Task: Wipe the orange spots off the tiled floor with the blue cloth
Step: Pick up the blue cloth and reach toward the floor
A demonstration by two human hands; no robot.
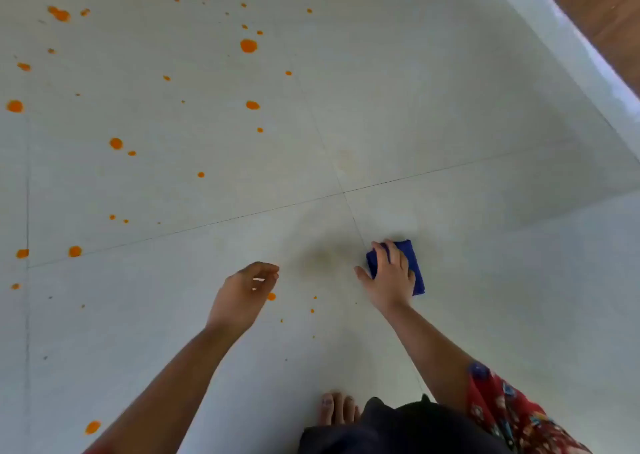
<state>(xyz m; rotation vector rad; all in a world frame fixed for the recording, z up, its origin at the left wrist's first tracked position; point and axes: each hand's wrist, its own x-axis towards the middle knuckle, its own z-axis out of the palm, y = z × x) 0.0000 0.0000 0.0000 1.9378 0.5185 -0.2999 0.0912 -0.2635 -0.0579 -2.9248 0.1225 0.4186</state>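
Nearest the camera, bare toes point(337, 408) rest on the floor point(450, 124) beside a dark garment point(398, 429), and a red patterned sleeve point(502, 408) covers the right upper arm at the bottom right corner of the view. One orange spot point(92, 427) lies near the bottom left, beside the left forearm.

The left hand point(244, 294) is held out over the floor with its fingers curled loosely inward and nothing in them; whether it touches the tile cannot be told. A small spot point(271, 296) sits just beside its fingers, and a few tiny specks point(312, 310) lie between the two hands.

The right hand point(389, 275) presses flat on the cloth point(417, 273), fingers spread apart over its top and thumb out to the left on the tile. The cloth is folded into a small blue pad, lying on the floor just right of a grout line and a little short of the point where four tiles meet. A faint dull smear point(322, 257) shows on the tile between the hands.

Farther out, the left half of the floor is scattered with spots: a pair point(74, 251) near the left edge, a mid-sized one point(116, 143), another point(252, 105), a large round one point(248, 45), and a cluster point(59, 14) at the far left corner. The tiles on the right are clean up to a pale skirting point(568, 48) with a brown surface point(602, 6) beyond it.
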